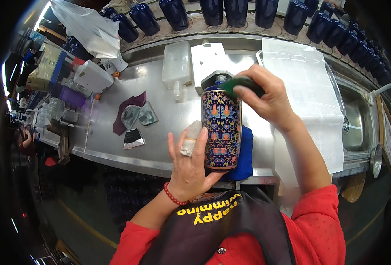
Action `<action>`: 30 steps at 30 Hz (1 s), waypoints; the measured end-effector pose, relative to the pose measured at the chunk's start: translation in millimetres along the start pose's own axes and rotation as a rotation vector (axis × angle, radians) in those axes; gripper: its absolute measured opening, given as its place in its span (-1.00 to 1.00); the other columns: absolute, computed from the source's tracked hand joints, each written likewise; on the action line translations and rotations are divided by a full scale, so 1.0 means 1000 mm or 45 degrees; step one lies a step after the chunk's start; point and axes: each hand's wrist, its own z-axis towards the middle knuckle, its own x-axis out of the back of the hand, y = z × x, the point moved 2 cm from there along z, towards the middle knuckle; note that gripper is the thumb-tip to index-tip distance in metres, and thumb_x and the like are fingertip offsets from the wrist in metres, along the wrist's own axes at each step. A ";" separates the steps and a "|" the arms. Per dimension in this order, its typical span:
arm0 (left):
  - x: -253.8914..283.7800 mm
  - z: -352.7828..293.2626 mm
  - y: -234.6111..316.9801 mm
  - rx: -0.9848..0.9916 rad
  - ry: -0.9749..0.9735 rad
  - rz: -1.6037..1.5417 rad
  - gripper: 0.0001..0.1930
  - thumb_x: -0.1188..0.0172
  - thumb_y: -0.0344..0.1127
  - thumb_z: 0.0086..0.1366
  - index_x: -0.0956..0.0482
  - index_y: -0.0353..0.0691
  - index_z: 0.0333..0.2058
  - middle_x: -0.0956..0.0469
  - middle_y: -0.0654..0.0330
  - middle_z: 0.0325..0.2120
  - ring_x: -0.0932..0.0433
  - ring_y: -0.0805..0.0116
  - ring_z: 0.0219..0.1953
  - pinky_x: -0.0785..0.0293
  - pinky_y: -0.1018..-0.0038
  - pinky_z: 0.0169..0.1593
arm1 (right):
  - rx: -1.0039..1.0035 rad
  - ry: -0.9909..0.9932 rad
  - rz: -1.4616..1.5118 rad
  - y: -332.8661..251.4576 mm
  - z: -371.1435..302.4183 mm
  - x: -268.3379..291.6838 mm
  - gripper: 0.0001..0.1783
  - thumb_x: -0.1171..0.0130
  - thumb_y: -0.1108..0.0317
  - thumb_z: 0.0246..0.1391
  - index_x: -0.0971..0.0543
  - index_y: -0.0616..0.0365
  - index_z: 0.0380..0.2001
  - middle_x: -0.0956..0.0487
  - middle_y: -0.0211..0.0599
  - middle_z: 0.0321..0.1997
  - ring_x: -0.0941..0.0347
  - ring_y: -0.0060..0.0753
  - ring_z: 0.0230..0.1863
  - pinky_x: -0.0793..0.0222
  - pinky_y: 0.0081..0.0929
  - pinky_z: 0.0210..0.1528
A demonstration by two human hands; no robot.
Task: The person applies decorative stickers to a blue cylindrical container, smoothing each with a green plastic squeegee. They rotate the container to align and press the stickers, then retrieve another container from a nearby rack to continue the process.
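A dark blue bottle (222, 128) with a colourful floral pattern lies tilted in front of me, its neck pointing away. My left hand (189, 154) grips it along its left side, the thumb reaching under the base. One finger of that hand wears a whitish cloth wrap (189, 140). At the bottle's shoulder, my right hand (266, 95) pinches a dark green flat piece (244, 85), perhaps a scraper; its exact kind is unclear. The green edge lies against or just over the bottle beside the neck. Behind the neck stands a dark angular support (217, 76).
Patterned cut scraps (136, 115) lie left on the steel bench (156, 141). A clear plastic block (176, 66) and white box (207, 55) stand behind the bottle. White paper (301, 97) spreads right, before a sink (354, 119). Blue bottles (211, 11) line the far conveyor. A blue cloth (245, 154) lies beside the bottle.
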 end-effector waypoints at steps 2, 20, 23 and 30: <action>-0.004 -0.001 -0.004 -0.020 0.033 0.031 0.14 -0.50 0.14 0.01 -0.08 -0.32 0.42 -0.34 -0.14 0.25 -0.27 -0.16 0.29 0.32 -0.35 0.38 | 0.529 0.134 -0.576 -0.018 0.000 -0.004 -0.79 -0.34 0.35 -0.15 -0.53 -0.02 -0.40 -0.37 -0.40 -0.46 -0.40 -0.30 -0.36 -0.20 -0.32 -0.28; -0.009 0.031 -0.033 -0.188 -0.078 -0.224 0.21 0.06 0.63 0.15 -0.01 -0.29 0.47 -0.15 -0.20 0.39 -0.04 -0.23 0.45 0.42 -0.28 0.40 | -0.020 -0.046 -0.739 0.007 -0.101 -0.048 -0.27 -0.15 0.57 -0.04 -0.42 0.15 0.30 -0.30 0.15 0.39 -0.37 0.13 0.15 -0.43 -0.13 0.12; -0.005 0.033 -0.033 -0.204 -0.075 -0.183 0.18 0.06 0.62 0.16 -0.07 -0.29 0.45 -0.18 -0.18 0.38 -0.07 -0.22 0.44 0.38 -0.30 0.39 | -0.051 -0.056 -0.777 0.002 -0.093 -0.047 -0.28 -0.15 0.54 -0.02 -0.43 0.12 0.30 -0.30 0.14 0.39 -0.37 0.12 0.16 -0.43 -0.16 0.07; -0.004 0.041 -0.036 -0.231 -0.048 -0.197 0.15 0.06 0.60 0.17 -0.12 -0.29 0.43 -0.19 -0.18 0.37 -0.11 -0.21 0.42 0.32 -0.30 0.39 | -0.033 -0.036 -0.752 -0.004 -0.090 -0.047 -0.32 -0.15 0.52 -0.01 -0.46 0.10 0.28 -0.31 0.12 0.38 -0.36 0.11 0.20 -0.41 -0.16 0.08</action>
